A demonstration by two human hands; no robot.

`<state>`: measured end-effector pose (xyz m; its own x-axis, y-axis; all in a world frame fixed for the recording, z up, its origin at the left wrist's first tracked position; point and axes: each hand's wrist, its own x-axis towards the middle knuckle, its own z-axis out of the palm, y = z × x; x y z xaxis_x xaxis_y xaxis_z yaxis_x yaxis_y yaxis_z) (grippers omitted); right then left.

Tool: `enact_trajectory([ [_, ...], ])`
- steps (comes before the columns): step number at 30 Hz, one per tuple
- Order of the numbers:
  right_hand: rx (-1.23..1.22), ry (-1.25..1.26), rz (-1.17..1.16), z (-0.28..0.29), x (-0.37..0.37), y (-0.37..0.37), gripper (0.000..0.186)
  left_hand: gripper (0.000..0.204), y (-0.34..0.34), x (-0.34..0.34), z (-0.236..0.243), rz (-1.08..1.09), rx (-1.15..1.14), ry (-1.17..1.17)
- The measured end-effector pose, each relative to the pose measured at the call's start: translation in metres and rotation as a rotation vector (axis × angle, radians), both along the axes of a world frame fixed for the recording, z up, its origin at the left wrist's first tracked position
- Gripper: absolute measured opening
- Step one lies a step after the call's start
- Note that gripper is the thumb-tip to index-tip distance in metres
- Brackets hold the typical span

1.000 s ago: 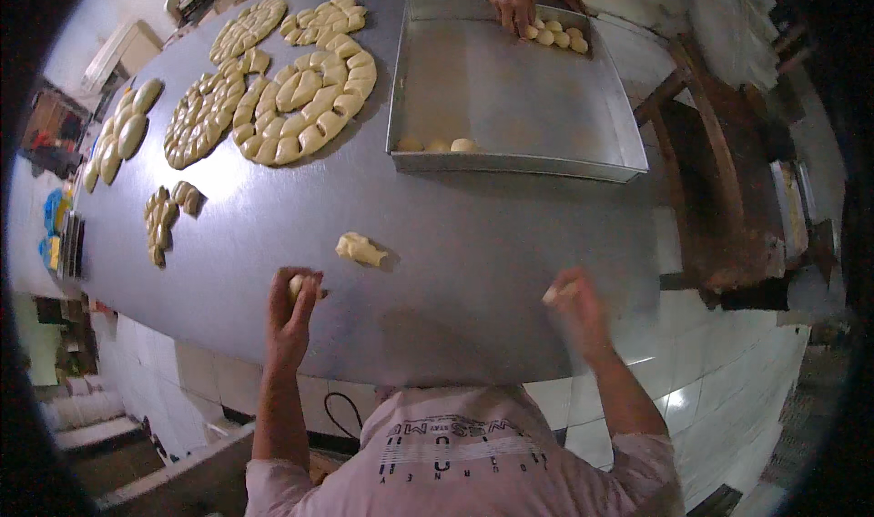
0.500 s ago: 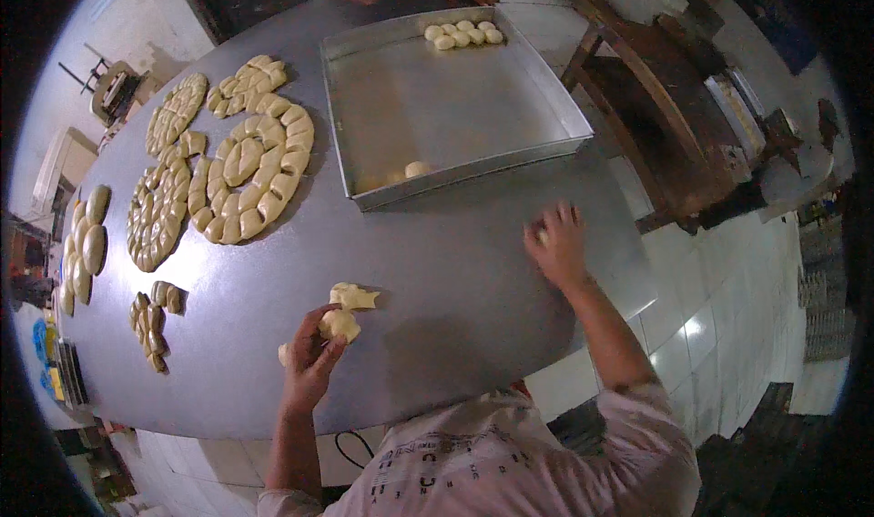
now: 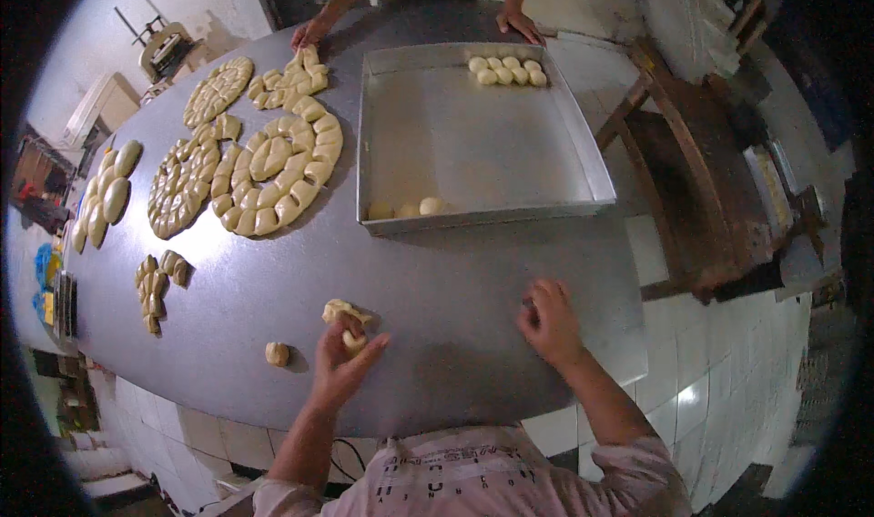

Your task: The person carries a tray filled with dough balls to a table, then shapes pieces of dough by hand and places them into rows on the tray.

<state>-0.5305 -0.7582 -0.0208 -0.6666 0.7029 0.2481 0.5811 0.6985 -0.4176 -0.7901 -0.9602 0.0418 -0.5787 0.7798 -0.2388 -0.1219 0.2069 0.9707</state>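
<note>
My left hand [image 3: 339,358] is on the near part of the metal table, its fingers curled around a small piece of pale dough [image 3: 353,341]. Touching its fingertips is a ragged lump of dough [image 3: 336,309]. A lone dough piece [image 3: 277,353] lies to the left of that hand. Farther right, my right hand [image 3: 551,324] is bent low over the tabletop, fingers curled and slightly blurred; whatever is under them is hidden. Beyond it stands a large square metal tray [image 3: 492,215], with a dough ball [image 3: 431,206] at its near left and rows of balls [image 3: 506,71] in the far right corner.
Scored dough rounds [image 3: 276,173], long dough pieces [image 3: 107,194] and smaller cut strips [image 3: 152,289] lie on the table's left side. Across the table, a co-worker's hand [image 3: 312,33] touches dough, while the other hand [image 3: 519,24] rests near the tray. A wooden stand [image 3: 678,162] is at the right.
The view has shifted. My left hand has moved to the ragged lump, exposing the lone piece at its left. The co-worker's hand has reached the far dough. My right hand stays low over the table.
</note>
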Motion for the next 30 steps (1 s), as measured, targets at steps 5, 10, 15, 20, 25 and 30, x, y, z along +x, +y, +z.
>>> enact_trajectory([
  [5, -0.546, 0.42, -0.056, 0.045, -0.013, 0.076, 0.03, 0.024, -0.028, -0.024, -0.017, 0.12, 0.054, -0.073],
  [10, -0.3, 0.38, 0.086, 0.036, -0.141, 0.13, 0.027, 0.029, -0.007, -0.011, -0.013, -0.092, -0.194, 0.102],
  [15, -0.52, 0.372, 0.074, 0.088, -0.134, 0.07, 0.027, 0.043, 0.017, -0.022, -0.002, -0.163, 0.075, -0.199],
  [20, -0.774, 0.528, 0.203, 0.063, -0.081, -0.054, 0.028, 0.045, 0.057, 0.0, 0.024, -0.596, 0.072, -0.227],
  [25, -0.604, 0.745, -0.373, 0.036, 0.012, -0.051, 0.035, 0.046, 0.159, -0.062, 0.014, -0.505, 0.136, 0.899],
  [30, 0.104, -0.25, -0.174, 0.015, 0.037, -0.032, 0.039, 0.05, 0.22, -0.066, -0.008, -0.697, -0.128, 0.641],
])
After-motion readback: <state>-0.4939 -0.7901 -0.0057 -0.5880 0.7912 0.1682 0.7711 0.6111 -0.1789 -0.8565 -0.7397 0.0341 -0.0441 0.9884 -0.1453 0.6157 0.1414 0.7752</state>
